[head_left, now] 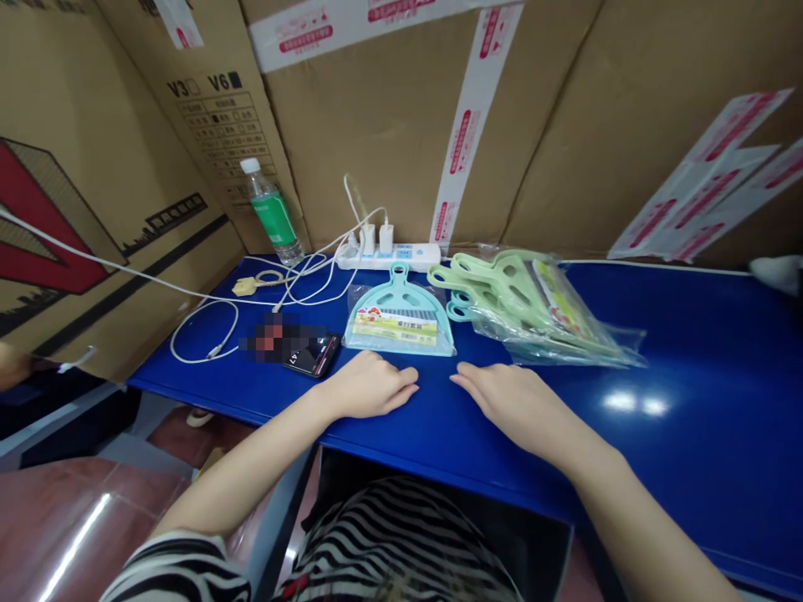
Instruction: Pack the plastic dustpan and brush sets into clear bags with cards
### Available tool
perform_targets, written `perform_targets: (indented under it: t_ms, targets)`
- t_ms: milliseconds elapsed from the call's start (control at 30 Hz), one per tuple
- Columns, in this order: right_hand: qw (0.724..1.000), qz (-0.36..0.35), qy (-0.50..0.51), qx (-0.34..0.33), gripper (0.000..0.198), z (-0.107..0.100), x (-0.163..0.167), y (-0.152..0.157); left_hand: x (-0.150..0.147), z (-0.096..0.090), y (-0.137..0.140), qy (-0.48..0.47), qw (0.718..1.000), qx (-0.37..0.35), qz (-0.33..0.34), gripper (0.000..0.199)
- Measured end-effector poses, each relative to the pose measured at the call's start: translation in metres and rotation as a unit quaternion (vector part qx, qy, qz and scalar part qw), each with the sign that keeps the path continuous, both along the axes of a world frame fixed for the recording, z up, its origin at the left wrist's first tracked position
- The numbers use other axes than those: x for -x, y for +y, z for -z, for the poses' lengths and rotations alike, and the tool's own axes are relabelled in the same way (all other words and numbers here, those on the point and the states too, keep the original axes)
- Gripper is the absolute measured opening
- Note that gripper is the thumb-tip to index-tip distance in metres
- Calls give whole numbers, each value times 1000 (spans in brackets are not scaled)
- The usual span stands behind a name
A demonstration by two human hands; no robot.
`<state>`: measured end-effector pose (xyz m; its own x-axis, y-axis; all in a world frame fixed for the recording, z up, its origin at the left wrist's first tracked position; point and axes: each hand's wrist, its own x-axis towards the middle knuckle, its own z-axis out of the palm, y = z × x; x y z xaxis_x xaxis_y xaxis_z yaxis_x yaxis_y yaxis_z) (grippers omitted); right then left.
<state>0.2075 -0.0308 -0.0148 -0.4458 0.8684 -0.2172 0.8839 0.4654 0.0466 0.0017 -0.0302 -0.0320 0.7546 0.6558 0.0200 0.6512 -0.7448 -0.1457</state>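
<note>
Both hands flat and empty on the blue table
Left hand and right hand rest just before the bagged blue dustpan; green dustpans stacked beside it, within reach

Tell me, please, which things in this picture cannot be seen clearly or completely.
- Phone, head view: its left part is blurred out.
- Green dustpans, head view: stacked in glossy bags, so their number is unclear.
- Blue dustpan, head view: label print too small to read.
- White object, head view: cut off by the right edge.
- Left hand and right hand lie palm down; the palms are hidden.
</note>
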Motion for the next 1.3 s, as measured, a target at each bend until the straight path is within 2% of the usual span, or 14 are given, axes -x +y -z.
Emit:
perform_targets:
  t_ms: [233, 400, 533, 700, 867, 1067, 1300]
  targets:
    - [1000, -11, 12, 7, 29, 4, -2, 4, 2, 2, 3, -20, 1000, 9, 8, 26]
    - [999, -22, 37, -32, 28, 8, -6, 5, 2, 5, 4, -42, 999, 6, 18, 27]
    - [999, -20, 14, -28, 25, 9, -8, 5, 3, 7, 5, -55, 998, 3, 23, 28]
    - [996, -55, 42, -55, 28, 15, -13, 7, 3, 6, 6, -49, 998, 12, 25, 26]
    - [984, -93, 110, -106, 29, 25, -19, 9, 3, 3, 5, -39, 999, 30, 19, 26]
    - [939, -154, 206, -226, 45, 21, -23, 6, 2, -1, 3, -30, 998, 55, -4, 21]
    - [936, -157, 199, -246, 45, 24, -25, 2, 4, -3, -1, -32, 998, 56, -23, 19]
